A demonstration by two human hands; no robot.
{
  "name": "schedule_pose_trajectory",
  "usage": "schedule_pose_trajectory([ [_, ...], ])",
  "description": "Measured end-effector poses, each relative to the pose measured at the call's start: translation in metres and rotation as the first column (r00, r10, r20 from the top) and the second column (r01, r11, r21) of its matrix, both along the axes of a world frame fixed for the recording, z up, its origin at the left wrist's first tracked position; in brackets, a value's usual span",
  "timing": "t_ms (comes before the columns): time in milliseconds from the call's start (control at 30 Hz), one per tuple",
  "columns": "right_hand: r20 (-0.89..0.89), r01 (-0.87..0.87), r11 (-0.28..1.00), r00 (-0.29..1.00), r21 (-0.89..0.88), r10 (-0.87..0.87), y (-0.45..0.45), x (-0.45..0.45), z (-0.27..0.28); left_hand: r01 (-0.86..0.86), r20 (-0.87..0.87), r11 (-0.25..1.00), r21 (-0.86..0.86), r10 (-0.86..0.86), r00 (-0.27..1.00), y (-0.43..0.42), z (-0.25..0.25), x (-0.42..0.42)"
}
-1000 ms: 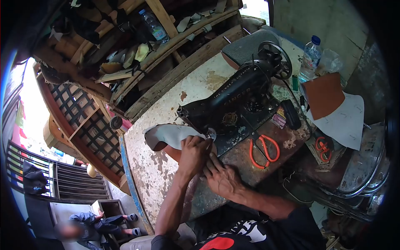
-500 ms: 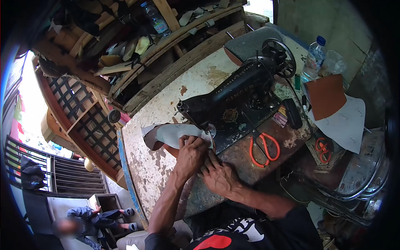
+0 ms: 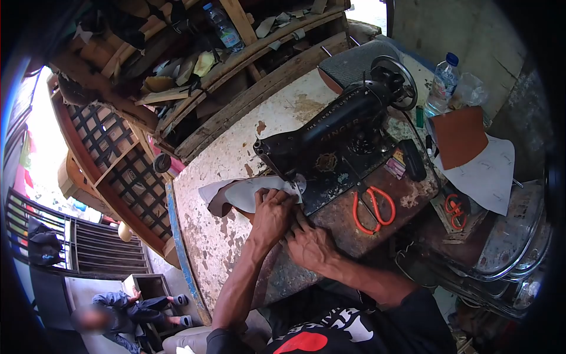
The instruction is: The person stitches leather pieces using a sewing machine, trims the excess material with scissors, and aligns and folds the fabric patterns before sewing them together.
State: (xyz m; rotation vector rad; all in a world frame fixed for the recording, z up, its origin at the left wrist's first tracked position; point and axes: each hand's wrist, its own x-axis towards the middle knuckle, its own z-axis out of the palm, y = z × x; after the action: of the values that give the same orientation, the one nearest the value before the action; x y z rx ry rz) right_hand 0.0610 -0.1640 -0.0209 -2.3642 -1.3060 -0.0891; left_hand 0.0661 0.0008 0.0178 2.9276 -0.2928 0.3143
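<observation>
A piece of leather [image 3: 239,193], pale on its upper side and brown at its curled far-left end, lies under the needle end of a black Singer sewing machine [image 3: 330,138]. My left hand [image 3: 272,215] is closed over its near edge, fingers bent and pressed down just left of the presser foot. Close against it, my right hand [image 3: 311,248] has its fingers together at the same edge. Its fingertips are partly hidden by the left hand. The needle itself is too small to make out.
Orange-handled scissors [image 3: 373,210] lie right of my hands on the worn table [image 3: 203,248]. A small box [image 3: 397,165] and a black object [image 3: 413,160] sit beside the machine. A water bottle [image 3: 443,85] and brown leather [image 3: 457,138] are farther right. A person [image 3: 127,312] sits at lower left.
The leather has shifted slightly toward the machine and turned a little, its curled left end folding more. Both hands have moved a small way with it. The scissors lie still.
</observation>
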Motion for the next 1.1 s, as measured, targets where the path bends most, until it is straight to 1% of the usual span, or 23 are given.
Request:
schedule_pose_trajectory([
  [67, -0.011, 0.000, 1.000, 1.000, 0.020, 0.000, 0.001, 0.003, -0.001, 0.008, 0.023, 1.000, -0.028, -0.008, 1.000, 0.001, -0.001, 0.003],
  [167, -0.014, 0.007, 1.000, 1.000, 0.013, -0.007, 0.003, 0.001, 0.000, 0.022, 0.010, 0.997, -0.071, -0.021, 1.000, 0.001, 0.001, 0.005],
  [200, -0.018, 0.002, 1.000, 1.000, -0.017, -0.002, 0.004, 0.001, 0.000, 0.021, 0.010, 0.997, -0.073, -0.021, 1.000, 0.001, 0.001, 0.005],
  [233, -0.023, -0.003, 0.999, 1.000, -0.048, 0.002, 0.004, 0.001, -0.001, 0.032, 0.021, 0.997, -0.066, -0.031, 0.999, 0.002, 0.000, 0.006],
  [300, -0.014, 0.001, 0.999, 1.000, -0.050, -0.002, 0.005, 0.000, 0.001, 0.044, 0.031, 0.997, -0.060, -0.042, 0.999, 0.002, 0.000, 0.007],
  [367, -0.010, 0.004, 0.999, 1.000, -0.050, -0.004, 0.005, -0.001, 0.003, 0.104, 0.088, 0.994, -0.017, -0.102, 0.991, 0.002, 0.001, 0.008],
  [467, -0.021, -0.008, 1.000, 1.000, -0.030, 0.007, 0.007, -0.004, 0.005, 0.125, 0.084, 0.991, -0.054, -0.120, 0.989, 0.006, -0.004, 0.009],
  [567, 0.016, -0.010, 1.000, 1.000, -0.012, 0.010, 0.011, -0.010, 0.000, 0.134, 0.083, 0.991, -0.020, -0.132, 0.988, 0.005, -0.004, 0.009],
  [600, -0.013, -0.035, 0.998, 0.999, -0.057, 0.034, 0.012, -0.011, 0.001, 0.129, 0.079, 0.991, -0.019, -0.128, 0.989, 0.005, -0.006, 0.007],
  [633, -0.040, -0.063, 0.993, 0.997, -0.102, 0.060, 0.013, -0.011, 0.002, 0.138, 0.115, 0.990, -0.039, -0.132, 0.984, 0.006, -0.008, 0.007],
  [667, -0.037, -0.066, 0.993, 0.997, -0.100, 0.063, 0.014, -0.009, 0.000, 0.150, 0.156, 0.987, -0.056, -0.140, 0.978, 0.007, -0.009, 0.009],
  [767, -0.063, -0.074, 0.994, 0.996, -0.077, 0.069, 0.012, -0.009, -0.003, 0.142, 0.124, 0.989, -0.050, -0.135, 0.983, 0.007, -0.006, 0.011],
  [833, -0.137, -0.030, 0.998, 0.990, -0.052, 0.023, 0.012, -0.008, 0.003, 0.137, 0.127, 0.989, -0.048, -0.130, 0.983, 0.007, -0.007, 0.010],
  [867, -0.133, -0.025, 0.998, 0.991, -0.052, 0.018, 0.011, -0.005, 0.004, 0.131, 0.129, 0.990, -0.045, -0.124, 0.984, 0.007, -0.006, 0.011],
  [900, -0.078, -0.035, 0.999, 0.996, -0.036, 0.032, 0.010, -0.004, 0.004, 0.122, 0.082, 0.988, -0.090, -0.115, 0.990, 0.009, -0.004, 0.012],
  [933, -0.024, -0.048, 0.999, 0.999, -0.020, 0.047, 0.010, -0.004, 0.003, 0.122, 0.082, 0.989, -0.090, -0.114, 0.990, 0.009, -0.003, 0.012],
  [967, -0.026, -0.052, 0.998, 0.998, -0.019, 0.051, 0.010, -0.003, 0.003, 0.112, 0.077, 0.989, -0.095, -0.105, 0.992, 0.008, -0.002, 0.011],
  [1033, -0.181, -0.049, 0.997, 0.983, -0.060, 0.037, 0.013, -0.002, 0.003, 0.092, 0.063, 0.991, -0.093, -0.087, 0.994, 0.008, -0.001, 0.007],
  [1067, -0.186, -0.053, 0.997, 0.982, -0.052, 0.043, 0.014, -0.003, 0.003, 0.075, 0.042, 0.990, -0.120, -0.071, 0.997, 0.008, -0.001, 0.007],
  [1100, -0.143, -0.039, 0.999, 0.989, -0.034, 0.033, 0.015, -0.003, 0.002, 0.062, 0.022, 0.987, -0.145, -0.059, 0.998, 0.009, -0.001, 0.007],
])
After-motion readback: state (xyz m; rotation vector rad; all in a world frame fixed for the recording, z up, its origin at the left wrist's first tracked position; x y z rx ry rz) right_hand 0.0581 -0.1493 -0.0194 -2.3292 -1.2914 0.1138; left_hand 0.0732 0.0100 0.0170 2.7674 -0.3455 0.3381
